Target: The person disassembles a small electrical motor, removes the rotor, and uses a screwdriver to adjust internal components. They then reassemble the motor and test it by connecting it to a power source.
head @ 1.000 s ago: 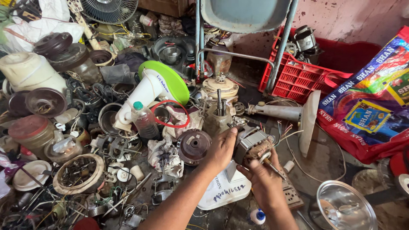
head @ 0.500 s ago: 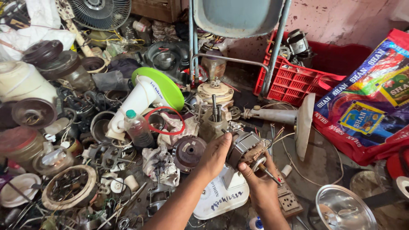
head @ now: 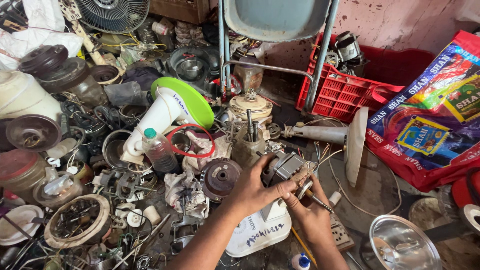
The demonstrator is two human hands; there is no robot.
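Both my hands grip a small grey electric motor with copper windings, held low in the middle of the view. My left hand wraps its near side, thumb over the casing. My right hand holds the end where a threaded metal shaft sticks out to the right. Loose wires trail from the motor toward the right. Under my hands lies a white plastic base with handwriting on it. A dark round rotor part rests just left of my left hand.
Heaps of motor parts, bowls and wires cover the left. A white-and-green fan base and a plastic bottle stand left of centre. A grey fan stand, red crate, colourful bag, metal bowl and chair legs are right and behind.
The view has shifted slightly. My hands stay on the motor and have turned it a little, so the shaft end now points right and down.
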